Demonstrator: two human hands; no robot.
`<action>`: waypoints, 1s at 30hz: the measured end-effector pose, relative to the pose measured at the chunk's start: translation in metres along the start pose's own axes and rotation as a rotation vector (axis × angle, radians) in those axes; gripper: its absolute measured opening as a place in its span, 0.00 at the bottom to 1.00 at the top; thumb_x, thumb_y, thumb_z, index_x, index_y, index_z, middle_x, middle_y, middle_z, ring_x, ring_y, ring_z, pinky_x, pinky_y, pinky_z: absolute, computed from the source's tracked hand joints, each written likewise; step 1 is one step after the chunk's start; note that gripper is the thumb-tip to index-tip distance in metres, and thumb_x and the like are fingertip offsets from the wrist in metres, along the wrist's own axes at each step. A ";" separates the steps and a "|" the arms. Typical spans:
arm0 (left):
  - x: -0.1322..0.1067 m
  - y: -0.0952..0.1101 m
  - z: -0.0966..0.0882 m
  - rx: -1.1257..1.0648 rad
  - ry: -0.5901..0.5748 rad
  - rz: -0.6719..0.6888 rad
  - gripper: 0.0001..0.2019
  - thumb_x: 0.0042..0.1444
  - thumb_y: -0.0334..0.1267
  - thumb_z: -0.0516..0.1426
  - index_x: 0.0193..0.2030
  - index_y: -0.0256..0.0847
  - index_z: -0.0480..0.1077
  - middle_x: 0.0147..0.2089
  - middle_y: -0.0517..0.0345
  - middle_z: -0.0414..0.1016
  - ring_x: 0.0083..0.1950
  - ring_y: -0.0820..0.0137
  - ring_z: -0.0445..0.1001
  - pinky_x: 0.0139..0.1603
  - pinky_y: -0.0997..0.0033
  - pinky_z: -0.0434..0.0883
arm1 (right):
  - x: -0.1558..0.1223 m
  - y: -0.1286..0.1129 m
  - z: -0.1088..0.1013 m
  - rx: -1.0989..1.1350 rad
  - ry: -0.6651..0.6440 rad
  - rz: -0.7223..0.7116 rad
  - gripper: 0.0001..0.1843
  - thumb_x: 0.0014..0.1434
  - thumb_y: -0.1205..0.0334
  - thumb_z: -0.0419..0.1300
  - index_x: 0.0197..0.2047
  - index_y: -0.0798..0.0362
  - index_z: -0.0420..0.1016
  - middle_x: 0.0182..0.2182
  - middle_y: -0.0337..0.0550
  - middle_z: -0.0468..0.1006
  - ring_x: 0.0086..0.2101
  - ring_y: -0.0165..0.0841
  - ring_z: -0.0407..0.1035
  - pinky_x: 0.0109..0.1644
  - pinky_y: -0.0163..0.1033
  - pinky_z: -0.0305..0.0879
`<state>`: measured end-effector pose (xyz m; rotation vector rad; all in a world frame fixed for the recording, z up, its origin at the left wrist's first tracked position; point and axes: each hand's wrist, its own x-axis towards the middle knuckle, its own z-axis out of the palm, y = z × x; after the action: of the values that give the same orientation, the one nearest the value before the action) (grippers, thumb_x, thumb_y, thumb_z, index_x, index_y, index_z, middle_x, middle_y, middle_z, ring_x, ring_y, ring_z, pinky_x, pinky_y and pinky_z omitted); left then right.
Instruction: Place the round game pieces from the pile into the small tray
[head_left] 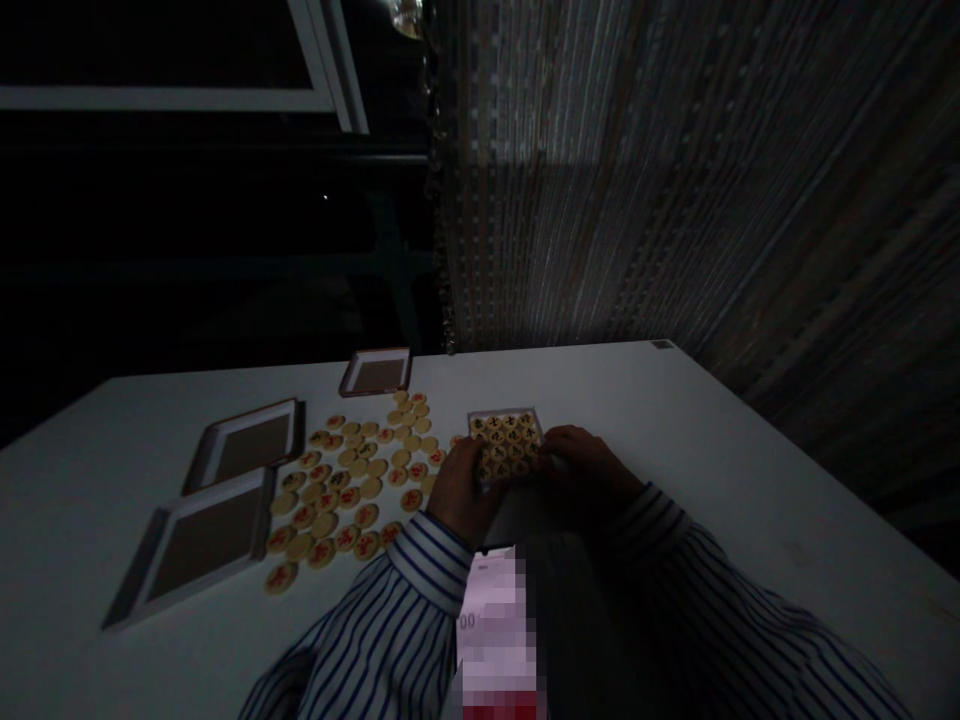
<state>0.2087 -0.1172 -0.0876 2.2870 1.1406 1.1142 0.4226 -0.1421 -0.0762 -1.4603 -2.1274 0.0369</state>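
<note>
A small square box [503, 411] is packed with rows of round wooden Chinese chess pieces [513, 436] with dark characters facing up. My left hand [459, 490] grips the box's left side, thumb near the front edge. On the opposite side my right hand [589, 460] has its fingers closed at the right edge. Whether the box rests on the table or is slightly lifted, I cannot tell. Left of my left hand, many loose Chinese chess pieces [366, 516] are spread about, some showing red or black characters, others blank side up.
On the white table [675, 430] two open trays, a front tray [214, 535] and a middle tray [251, 442], lie at the left. Another tray [377, 374] sits at the back edge. A lit phone [491, 620] is close to my body. A bead curtain [570, 180] hangs behind the table.
</note>
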 end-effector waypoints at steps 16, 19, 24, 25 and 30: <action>0.001 0.002 -0.001 -0.021 0.010 0.005 0.21 0.45 0.34 0.58 0.48 0.39 0.59 0.45 0.48 0.67 0.48 0.61 0.68 0.48 0.52 0.66 | -0.001 0.003 0.002 0.002 -0.012 -0.003 0.10 0.53 0.57 0.55 0.37 0.51 0.72 0.39 0.46 0.72 0.39 0.34 0.66 0.40 0.41 0.63; 0.000 0.002 0.000 -0.019 0.015 -0.006 0.21 0.45 0.35 0.58 0.48 0.38 0.59 0.47 0.46 0.67 0.49 0.60 0.67 0.49 0.52 0.66 | -0.001 0.006 0.004 0.009 -0.008 -0.013 0.10 0.53 0.57 0.55 0.38 0.51 0.71 0.39 0.45 0.73 0.39 0.34 0.66 0.41 0.41 0.63; 0.000 0.000 0.000 -0.018 0.034 0.006 0.22 0.45 0.34 0.58 0.48 0.36 0.60 0.47 0.44 0.67 0.51 0.60 0.66 0.50 0.53 0.66 | 0.002 0.004 -0.004 0.057 0.055 -0.044 0.13 0.52 0.55 0.56 0.39 0.53 0.69 0.38 0.46 0.73 0.40 0.35 0.66 0.41 0.41 0.63; 0.001 0.001 0.000 -0.014 0.038 0.005 0.22 0.45 0.34 0.58 0.48 0.36 0.60 0.47 0.44 0.67 0.51 0.60 0.66 0.50 0.53 0.67 | 0.002 0.002 -0.007 0.057 0.073 -0.038 0.12 0.52 0.55 0.56 0.38 0.53 0.69 0.37 0.46 0.73 0.39 0.36 0.66 0.41 0.41 0.62; 0.002 0.007 -0.005 0.038 0.111 -0.032 0.17 0.47 0.37 0.58 0.45 0.38 0.64 0.49 0.46 0.67 0.53 0.61 0.66 0.52 0.54 0.66 | 0.004 -0.009 -0.016 0.018 0.165 0.004 0.08 0.55 0.60 0.52 0.33 0.54 0.69 0.32 0.45 0.74 0.35 0.34 0.66 0.39 0.40 0.60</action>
<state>0.2089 -0.1195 -0.0791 2.2513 1.2453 1.2309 0.4211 -0.1471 -0.0577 -1.4065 -1.9866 -0.0610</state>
